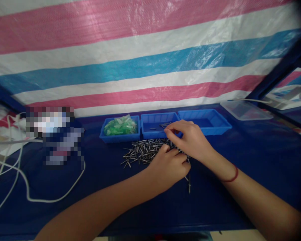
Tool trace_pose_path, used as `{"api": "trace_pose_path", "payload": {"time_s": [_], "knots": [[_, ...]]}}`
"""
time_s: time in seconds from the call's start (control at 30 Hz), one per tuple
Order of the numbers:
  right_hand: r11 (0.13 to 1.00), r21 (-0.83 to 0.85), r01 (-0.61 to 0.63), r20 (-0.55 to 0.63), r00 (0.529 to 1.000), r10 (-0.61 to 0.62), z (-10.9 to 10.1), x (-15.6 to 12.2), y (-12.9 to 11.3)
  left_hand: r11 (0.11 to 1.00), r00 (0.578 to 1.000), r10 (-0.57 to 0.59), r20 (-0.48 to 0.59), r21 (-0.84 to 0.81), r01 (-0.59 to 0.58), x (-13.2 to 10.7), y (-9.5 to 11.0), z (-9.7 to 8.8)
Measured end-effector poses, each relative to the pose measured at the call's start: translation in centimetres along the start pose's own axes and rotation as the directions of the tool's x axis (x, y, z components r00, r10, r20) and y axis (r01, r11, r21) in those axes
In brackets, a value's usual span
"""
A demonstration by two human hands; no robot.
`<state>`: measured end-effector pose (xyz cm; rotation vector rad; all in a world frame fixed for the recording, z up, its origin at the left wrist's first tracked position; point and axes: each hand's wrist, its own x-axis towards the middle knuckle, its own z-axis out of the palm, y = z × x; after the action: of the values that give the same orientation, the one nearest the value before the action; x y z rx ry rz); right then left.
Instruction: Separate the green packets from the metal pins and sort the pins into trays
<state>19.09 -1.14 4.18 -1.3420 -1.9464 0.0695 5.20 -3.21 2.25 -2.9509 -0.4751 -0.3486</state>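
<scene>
Pins [140,152] heaped on counter [95,187], in front of middle bin [152,135]; a few inside it. Left hand [169,167] palm-down over heap, fingers curled, can't tell if holding. Right hand [189,137] arched over bin's front-right corner, fingertips narrow, can't tell whether gripping.

Slim metal pins [142,152], silvery to dark, lie heaped criss-cross on the counter [102,164], just in front of the blue middle bin [153,135]. One juts nearer the front edge, pointing toward it. A few more rest inside the shallow bin.
</scene>
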Motion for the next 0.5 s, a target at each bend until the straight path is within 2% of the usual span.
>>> {"api": "trace_pose_path", "payload": {"time_s": [0.27,0.5], "knots": [[1.0,0.022,0.004,-0.007,1.0,-0.004,-0.3,0.0,-0.4,0.999,0.999,-0.031,0.009,-0.009,0.031,1.3,-0.1,0.4],[0.999,0.036,0.032,0.007,0.999,-0.032,-0.3,-0.1,-0.3,0.999,0.999,-0.044,0.008,0.031,0.044,1.3,0.9,0.6]]}}
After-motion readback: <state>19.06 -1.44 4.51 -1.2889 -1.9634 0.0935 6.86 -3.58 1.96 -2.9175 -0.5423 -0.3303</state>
